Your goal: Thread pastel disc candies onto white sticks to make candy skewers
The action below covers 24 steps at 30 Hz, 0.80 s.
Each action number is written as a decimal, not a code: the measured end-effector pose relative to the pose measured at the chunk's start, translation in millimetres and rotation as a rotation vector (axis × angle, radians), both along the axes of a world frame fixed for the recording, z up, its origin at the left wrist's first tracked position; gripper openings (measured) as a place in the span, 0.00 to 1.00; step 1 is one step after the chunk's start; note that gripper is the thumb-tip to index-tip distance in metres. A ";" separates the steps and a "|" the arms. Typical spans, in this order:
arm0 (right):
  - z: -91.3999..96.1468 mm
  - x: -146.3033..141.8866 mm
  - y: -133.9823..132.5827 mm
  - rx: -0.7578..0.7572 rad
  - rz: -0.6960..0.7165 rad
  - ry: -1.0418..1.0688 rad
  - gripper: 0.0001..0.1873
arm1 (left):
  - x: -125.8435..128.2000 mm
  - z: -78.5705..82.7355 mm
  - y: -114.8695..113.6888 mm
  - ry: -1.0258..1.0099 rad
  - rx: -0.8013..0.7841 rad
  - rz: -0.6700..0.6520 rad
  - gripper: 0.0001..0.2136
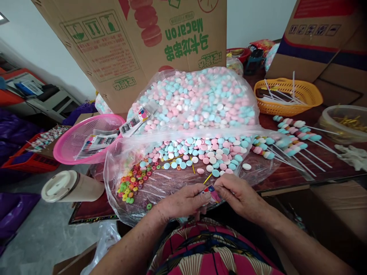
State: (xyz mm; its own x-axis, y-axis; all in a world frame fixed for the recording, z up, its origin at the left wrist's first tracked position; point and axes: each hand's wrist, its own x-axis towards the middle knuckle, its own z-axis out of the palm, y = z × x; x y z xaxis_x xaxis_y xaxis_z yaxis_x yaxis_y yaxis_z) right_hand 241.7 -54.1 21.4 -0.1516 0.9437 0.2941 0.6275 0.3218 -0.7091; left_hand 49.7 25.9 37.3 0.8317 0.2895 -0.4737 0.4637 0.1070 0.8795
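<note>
Close to my body, my left hand (185, 200) pinches one side of a small printed plastic bag (211, 194). My right hand (241, 194) has its fingers closed on the bag's other edge. Fingers cover much of it, so its contents are hard to make out. A gold twist tie (207, 178) shows just beyond the fingertips. Past it, pink, white and blue candies (215, 156) spill from a big clear plastic bag (183, 131). Small ring-shaped candies (132, 185) in green, yellow, orange and red lie to the left.
At left are a pink mesh basket (64, 139) of printed bags and a lidded paper cup (77, 187). Candy skewers (298, 139) lie at right, near a yellow basket (308, 95) with white sticks and a tub (329, 122) of gold ties. A cardboard box (126, 42) stands behind.
</note>
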 end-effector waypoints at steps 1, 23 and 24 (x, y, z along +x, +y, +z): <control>-0.2 -0.1 1.0 0.001 -0.042 0.032 0.09 | 2.2 -2.5 -3.3 0.000 -0.026 0.067 0.19; -4.8 5.1 4.8 0.343 -0.270 -0.161 0.12 | 11.3 -26.1 -6.8 0.009 0.067 0.352 0.14; -7.8 1.5 3.4 0.388 -0.142 -0.325 0.15 | 12.4 -26.0 -5.9 -0.012 0.082 0.371 0.12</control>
State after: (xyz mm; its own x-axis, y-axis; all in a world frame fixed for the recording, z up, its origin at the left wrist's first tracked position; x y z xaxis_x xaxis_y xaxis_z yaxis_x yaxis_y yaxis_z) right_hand 243.2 -50.7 13.6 -0.1720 0.7926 0.5850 0.8517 0.4180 -0.3160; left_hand 62.0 20.0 11.3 0.6684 0.6085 -0.4277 0.3963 0.1951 0.8971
